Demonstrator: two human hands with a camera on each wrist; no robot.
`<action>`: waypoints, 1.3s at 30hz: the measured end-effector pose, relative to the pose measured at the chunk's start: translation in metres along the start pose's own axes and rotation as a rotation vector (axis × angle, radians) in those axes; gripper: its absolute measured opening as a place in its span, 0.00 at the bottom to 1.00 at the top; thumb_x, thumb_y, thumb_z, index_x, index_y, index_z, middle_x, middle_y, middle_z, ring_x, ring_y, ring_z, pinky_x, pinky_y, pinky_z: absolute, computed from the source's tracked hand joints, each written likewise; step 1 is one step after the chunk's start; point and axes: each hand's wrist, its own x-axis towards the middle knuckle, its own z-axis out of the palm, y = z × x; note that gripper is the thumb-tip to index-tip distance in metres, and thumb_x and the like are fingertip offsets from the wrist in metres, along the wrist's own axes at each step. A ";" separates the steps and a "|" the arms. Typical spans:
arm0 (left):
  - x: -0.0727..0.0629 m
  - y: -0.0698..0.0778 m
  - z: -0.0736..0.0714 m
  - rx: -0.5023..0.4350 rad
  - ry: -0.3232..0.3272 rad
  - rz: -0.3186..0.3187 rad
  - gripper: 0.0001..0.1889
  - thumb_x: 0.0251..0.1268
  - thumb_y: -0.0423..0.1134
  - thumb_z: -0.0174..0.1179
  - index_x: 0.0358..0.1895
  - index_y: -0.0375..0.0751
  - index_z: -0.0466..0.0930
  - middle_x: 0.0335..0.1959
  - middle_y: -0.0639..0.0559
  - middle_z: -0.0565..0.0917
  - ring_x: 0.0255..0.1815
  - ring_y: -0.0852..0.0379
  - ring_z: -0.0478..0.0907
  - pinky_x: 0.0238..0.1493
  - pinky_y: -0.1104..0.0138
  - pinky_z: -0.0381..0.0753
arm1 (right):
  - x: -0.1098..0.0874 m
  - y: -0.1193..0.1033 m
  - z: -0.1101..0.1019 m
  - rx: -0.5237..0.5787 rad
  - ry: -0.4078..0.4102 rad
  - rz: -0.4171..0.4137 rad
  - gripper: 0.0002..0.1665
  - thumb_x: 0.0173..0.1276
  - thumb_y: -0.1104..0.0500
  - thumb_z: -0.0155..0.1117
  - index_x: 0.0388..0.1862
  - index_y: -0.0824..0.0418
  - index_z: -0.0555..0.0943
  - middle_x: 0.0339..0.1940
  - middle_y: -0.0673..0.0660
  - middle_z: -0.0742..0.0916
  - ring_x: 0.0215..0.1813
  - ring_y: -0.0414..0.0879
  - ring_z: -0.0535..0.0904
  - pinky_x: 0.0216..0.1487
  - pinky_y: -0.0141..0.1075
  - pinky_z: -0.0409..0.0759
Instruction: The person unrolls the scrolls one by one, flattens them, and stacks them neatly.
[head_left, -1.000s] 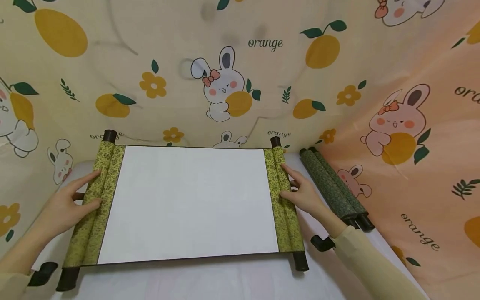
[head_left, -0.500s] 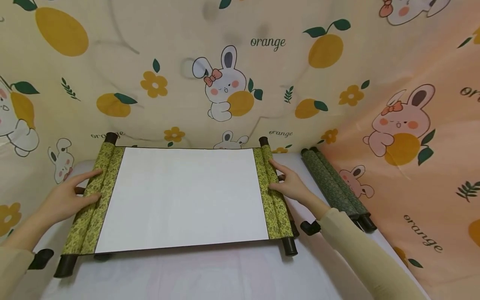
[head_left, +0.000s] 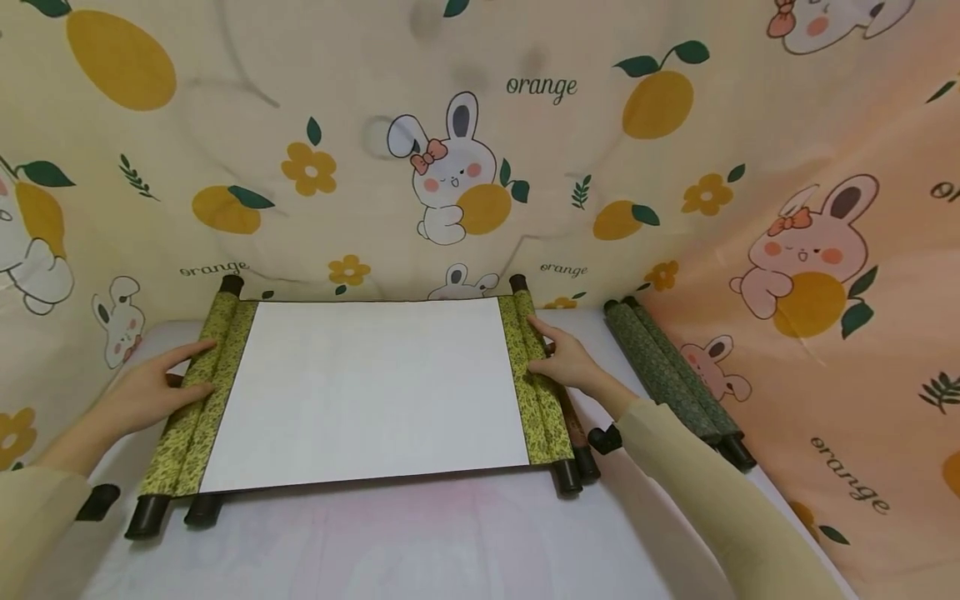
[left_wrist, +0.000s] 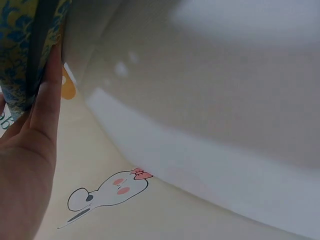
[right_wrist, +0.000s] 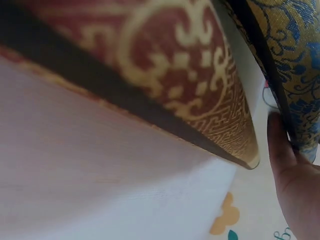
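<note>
A hanging scroll (head_left: 367, 392), white in the middle with yellow-green patterned borders, spans between my two hands, partly unrolled. My left hand (head_left: 146, 396) grips its left roll, thumb on top and fingers behind. With the same kind of hold, my right hand (head_left: 573, 362) grips the right roll. Up close in the right wrist view, the held roll (right_wrist: 295, 65) has a blue and gold pattern. Below it lies a red and gold scroll (right_wrist: 195, 75). Mostly hidden in the head view, that lower scroll shows its black knobs (head_left: 202, 510) past the front edge.
Two dark green rolls (head_left: 667, 371) with black ends lie side by side at the right of the white table (head_left: 360, 550). A cloth (head_left: 330, 83) printed with rabbits and oranges hangs behind and at the sides. Black pieces (head_left: 100, 502) show near both sleeves.
The held scroll has moved back, away from me, and its right end has come left with my right hand. The lower scroll's knobs and brown-red edge now show beneath it.
</note>
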 end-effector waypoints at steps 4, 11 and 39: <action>0.004 -0.003 0.003 -0.014 -0.028 0.010 0.37 0.75 0.42 0.63 0.78 0.28 0.58 0.69 0.14 0.63 0.54 0.18 0.78 0.45 0.36 0.81 | 0.006 0.001 0.000 -0.008 -0.018 0.003 0.54 0.67 0.62 0.67 0.87 0.46 0.53 0.86 0.61 0.57 0.74 0.64 0.67 0.32 0.41 0.71; 0.007 -0.017 0.016 -0.034 -0.076 -0.004 0.37 0.76 0.43 0.62 0.78 0.26 0.58 0.72 0.14 0.60 0.56 0.16 0.75 0.51 0.33 0.78 | 0.015 0.012 0.004 0.018 -0.077 0.025 0.53 0.70 0.62 0.67 0.87 0.45 0.52 0.86 0.61 0.56 0.23 0.51 0.67 0.27 0.39 0.70; 0.012 -0.023 0.030 0.001 -0.117 -0.040 0.35 0.80 0.45 0.56 0.76 0.23 0.58 0.68 0.12 0.64 0.60 0.17 0.72 0.54 0.32 0.74 | 0.010 0.019 0.011 -0.241 -0.171 -0.068 0.44 0.78 0.55 0.62 0.85 0.64 0.54 0.87 0.64 0.52 0.83 0.72 0.37 0.75 0.73 0.46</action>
